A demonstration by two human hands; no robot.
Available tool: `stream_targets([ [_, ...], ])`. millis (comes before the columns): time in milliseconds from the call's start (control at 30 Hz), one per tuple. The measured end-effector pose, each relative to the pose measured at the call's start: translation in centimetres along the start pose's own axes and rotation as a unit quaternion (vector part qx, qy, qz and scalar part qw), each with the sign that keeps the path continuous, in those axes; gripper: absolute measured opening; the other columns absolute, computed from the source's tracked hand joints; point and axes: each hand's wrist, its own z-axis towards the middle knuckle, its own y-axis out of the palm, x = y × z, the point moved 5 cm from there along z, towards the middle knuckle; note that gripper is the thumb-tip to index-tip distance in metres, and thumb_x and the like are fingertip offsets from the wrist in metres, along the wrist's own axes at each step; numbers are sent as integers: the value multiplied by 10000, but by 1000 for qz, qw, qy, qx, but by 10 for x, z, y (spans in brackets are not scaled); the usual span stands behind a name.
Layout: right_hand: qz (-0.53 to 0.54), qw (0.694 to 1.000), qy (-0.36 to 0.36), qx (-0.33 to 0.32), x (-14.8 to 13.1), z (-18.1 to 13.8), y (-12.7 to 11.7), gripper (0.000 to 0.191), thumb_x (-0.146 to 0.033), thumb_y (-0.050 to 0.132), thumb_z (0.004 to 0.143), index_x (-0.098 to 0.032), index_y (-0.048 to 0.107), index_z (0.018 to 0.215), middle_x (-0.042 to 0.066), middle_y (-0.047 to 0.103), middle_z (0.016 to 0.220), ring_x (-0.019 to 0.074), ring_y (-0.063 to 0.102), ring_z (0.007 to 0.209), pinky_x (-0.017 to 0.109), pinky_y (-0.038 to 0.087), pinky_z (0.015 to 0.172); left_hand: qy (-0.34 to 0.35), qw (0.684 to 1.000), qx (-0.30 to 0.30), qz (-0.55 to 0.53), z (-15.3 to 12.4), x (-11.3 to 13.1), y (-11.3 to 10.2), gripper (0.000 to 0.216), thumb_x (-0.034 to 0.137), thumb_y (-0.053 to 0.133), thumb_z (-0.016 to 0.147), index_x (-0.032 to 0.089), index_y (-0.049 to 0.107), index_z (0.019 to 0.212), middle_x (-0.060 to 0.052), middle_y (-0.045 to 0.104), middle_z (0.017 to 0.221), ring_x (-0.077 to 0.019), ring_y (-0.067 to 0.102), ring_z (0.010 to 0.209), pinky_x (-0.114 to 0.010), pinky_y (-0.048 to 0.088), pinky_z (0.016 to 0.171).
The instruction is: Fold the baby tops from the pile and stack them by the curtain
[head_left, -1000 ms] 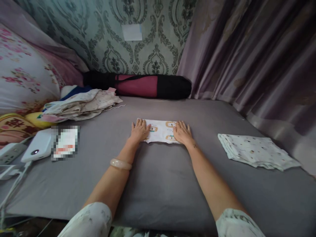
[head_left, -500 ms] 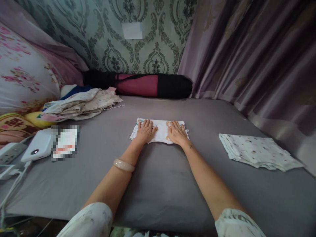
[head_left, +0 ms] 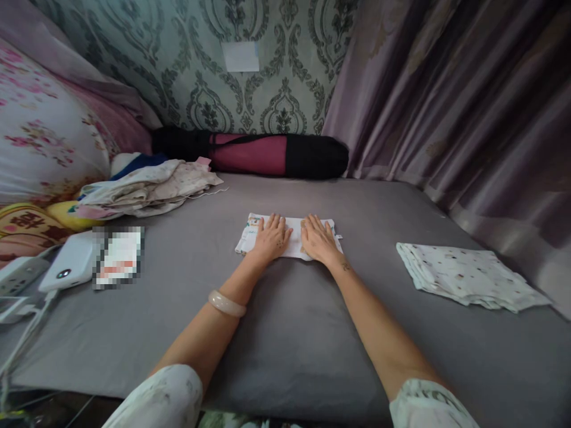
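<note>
A small white cloth with a printed pattern [head_left: 250, 233] lies folded on the grey bed sheet [head_left: 285, 321]. Both my hands rest flat on top of it, side by side. My left hand [head_left: 272, 238] covers its middle left, fingers stretched out. My right hand [head_left: 317, 239] presses its middle right, fingers spread too. A pale bangle [head_left: 226, 303] circles my left wrist. Only the cloth's edges show around my hands.
A folded spotted cloth [head_left: 468, 276] lies at the right. A heap of unfolded clothes [head_left: 147, 187] sits at the back left. A red and black roll bag [head_left: 254, 153] lines the wall. A white power bank [head_left: 71, 267] and cables lie at the left edge.
My hands have slid inward from the cloth's two ends towards its middle, staying flat on it. The cloth now shows out at both sides.
</note>
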Motion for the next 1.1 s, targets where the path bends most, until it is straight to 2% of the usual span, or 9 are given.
stream_targets([
  [233,-23,999,-20,-12,-7,-3,12,562,-273,238,955,-34,344,1453,140,341,1526,224,247,1426,382,87,1176,24,999,-47,-2,-4,11,14,591,384,163,989,76,326,1467,-141,299,1545,-264,225,1445,-492,125,1175],
  [400,-31,999,-18,-14,-5,-2,15,561,-283,229,959,-48,338,1457,132,337,1530,225,254,1423,385,93,1173,28,999,-36,-8,-5,10,14,597,394,174,991,57,337,1456,-158,308,1538,-269,234,1441,-496,130,1174],
  [500,-36,999,-21,-23,-5,-1,14,567,-281,228,960,-31,331,1458,142,337,1528,233,255,1423,383,92,1174,24,999,-29,-33,-4,8,11,560,387,209,993,85,376,1434,-145,336,1528,-259,251,1436,-488,148,1173],
  [633,-39,998,-14,-53,-10,3,10,566,-270,235,958,-5,339,1447,171,342,1520,254,264,1418,399,113,1170,-2,992,35,-122,2,-5,0,465,296,258,988,106,473,1354,-134,483,1435,-225,382,1368,-416,251,1149],
  [800,2,999,3,-49,-38,14,9,571,-314,228,972,-24,336,1452,171,292,1542,288,213,1435,473,130,1156,-82,940,136,-303,8,-44,-9,383,226,349,943,130,590,1224,-135,644,1224,-223,575,1170,-341,424,1009],
  [933,13,1000,16,-22,-55,21,20,572,-342,234,981,-29,352,1446,175,302,1537,272,221,1432,446,118,1159,-132,886,190,-403,9,-74,-9,331,203,408,895,137,649,1112,-133,692,1102,-237,628,1061,-359,468,939],
  [1100,12,999,31,-24,-55,24,33,590,-364,217,983,-37,334,1460,157,291,1545,266,216,1433,456,104,1162,-173,816,248,-492,9,-96,-5,279,201,441,838,126,674,971,-138,699,1010,-237,647,984,-365,485,904],
])
